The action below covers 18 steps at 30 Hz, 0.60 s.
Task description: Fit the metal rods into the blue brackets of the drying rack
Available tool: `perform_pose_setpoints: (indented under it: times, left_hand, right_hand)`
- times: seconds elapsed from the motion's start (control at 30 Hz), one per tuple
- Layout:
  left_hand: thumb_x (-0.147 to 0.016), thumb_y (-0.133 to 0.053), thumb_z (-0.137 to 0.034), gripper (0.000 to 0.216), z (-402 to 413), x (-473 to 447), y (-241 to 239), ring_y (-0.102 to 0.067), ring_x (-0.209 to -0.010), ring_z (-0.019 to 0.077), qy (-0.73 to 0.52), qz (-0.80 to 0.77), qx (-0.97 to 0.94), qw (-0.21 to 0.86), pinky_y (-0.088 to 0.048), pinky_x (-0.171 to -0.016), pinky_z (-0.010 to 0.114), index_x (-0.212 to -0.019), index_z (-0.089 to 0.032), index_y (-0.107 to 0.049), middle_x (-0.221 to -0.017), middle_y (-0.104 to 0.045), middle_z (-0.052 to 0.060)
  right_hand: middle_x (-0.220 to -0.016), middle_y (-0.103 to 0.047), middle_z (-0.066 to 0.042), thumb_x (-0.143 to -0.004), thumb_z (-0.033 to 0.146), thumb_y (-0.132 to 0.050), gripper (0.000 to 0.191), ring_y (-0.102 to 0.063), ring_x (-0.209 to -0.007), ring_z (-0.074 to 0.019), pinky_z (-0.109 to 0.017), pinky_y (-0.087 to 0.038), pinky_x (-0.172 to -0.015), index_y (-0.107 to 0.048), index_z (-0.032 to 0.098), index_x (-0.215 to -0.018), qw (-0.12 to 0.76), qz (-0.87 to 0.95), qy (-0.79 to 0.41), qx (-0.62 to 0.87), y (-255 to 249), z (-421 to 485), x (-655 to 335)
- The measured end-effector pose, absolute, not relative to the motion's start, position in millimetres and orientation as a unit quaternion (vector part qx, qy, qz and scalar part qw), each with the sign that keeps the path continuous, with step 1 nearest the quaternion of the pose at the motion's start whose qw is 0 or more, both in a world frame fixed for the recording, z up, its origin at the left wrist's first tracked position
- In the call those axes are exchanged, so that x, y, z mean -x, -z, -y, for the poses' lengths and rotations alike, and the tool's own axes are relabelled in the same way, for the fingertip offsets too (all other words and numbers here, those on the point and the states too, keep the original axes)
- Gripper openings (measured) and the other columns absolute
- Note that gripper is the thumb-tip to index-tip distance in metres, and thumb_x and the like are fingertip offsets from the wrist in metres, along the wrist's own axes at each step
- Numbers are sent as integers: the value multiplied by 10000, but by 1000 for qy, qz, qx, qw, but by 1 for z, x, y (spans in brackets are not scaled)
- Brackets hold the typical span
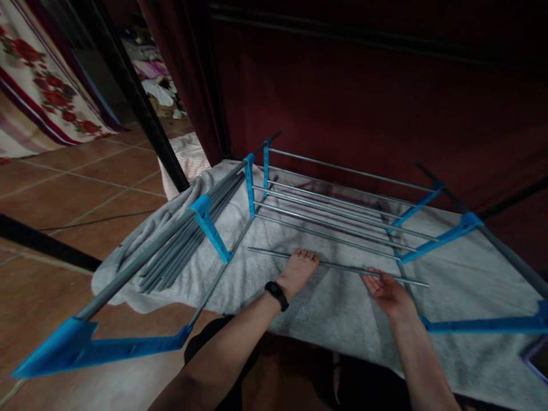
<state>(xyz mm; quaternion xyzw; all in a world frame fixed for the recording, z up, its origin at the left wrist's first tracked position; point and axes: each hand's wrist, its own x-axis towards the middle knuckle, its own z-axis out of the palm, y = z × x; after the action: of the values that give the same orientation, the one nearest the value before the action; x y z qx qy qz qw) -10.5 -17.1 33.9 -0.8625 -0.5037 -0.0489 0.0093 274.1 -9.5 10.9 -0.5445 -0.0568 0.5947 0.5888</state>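
Observation:
A thin grey metal rod [342, 266] lies crosswise in front of me, just above or on the grey blanket. My left hand [298, 269], with a black band at the wrist, is closed over the rod left of its middle. Nearer its right end, my right hand [387, 290] holds it palm up, fingers curled against it. Beyond both hands stands a partly built rack. Its blue plastic brackets [250, 185] on the left and blue bracket [440, 240] on the right are joined by several crossbars [334, 216].
Several loose grey rods [192, 240] lie bundled on the blanket [240, 285] at the left. A long side tube [141, 268] ends in a blue corner piece [60, 348]. Dark posts [141, 108] rise at the left, and a dark red curtain [342, 103] hangs behind the rack.

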Motion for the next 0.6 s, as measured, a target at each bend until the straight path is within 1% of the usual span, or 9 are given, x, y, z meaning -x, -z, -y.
perform_pose_setpoints:
  times: [0.1,0.17,0.37,0.43,0.6]
  left_hand:
    - [-968,-451,-74,243,20,12,-33,-623,-1015,220,49,497,866,20,-462,-945,392,-1108,-157,-631,-1069,-681,91]
    - [-975,-441,-74,251,22,12,-33,-622,-1008,222,44,495,868,27,-463,-939,398,-1128,-155,-622,-1078,-677,95]
    - [-978,-415,-62,283,28,10,-30,-614,-1028,243,40,502,863,32,-444,-936,408,-1192,-121,-591,-1110,-660,114]
    - [-976,-414,-62,294,30,9,-30,-606,-1041,247,41,504,862,41,-438,-939,408,-1213,-119,-579,-1120,-654,115]
    - [-981,-416,-73,305,31,9,-31,-596,-1066,246,38,511,858,43,-437,-942,397,-1242,-127,-564,-1133,-647,116]
  right_hand:
    - [-830,-731,-47,-923,52,-468,251,-737,-800,-127,-285,-651,-828,-654,172,-805,594,53,-581,554,-13,8,-282]
    - [-825,-728,-32,-922,55,-498,231,-734,-800,-118,-291,-644,-865,-659,176,-808,595,47,-577,557,-11,10,-283]
    - [-783,-713,-16,-962,91,-514,246,-724,-786,-99,-274,-618,-927,-648,173,-772,608,53,-549,572,-6,14,-275]
    - [-775,-713,-14,-972,93,-510,248,-721,-768,-96,-266,-624,-909,-643,172,-778,603,53,-553,573,-8,13,-275]
    - [-690,-672,19,-984,104,-523,237,-694,-662,-78,-222,-640,-797,-611,184,-779,598,23,-546,586,-13,11,-280]
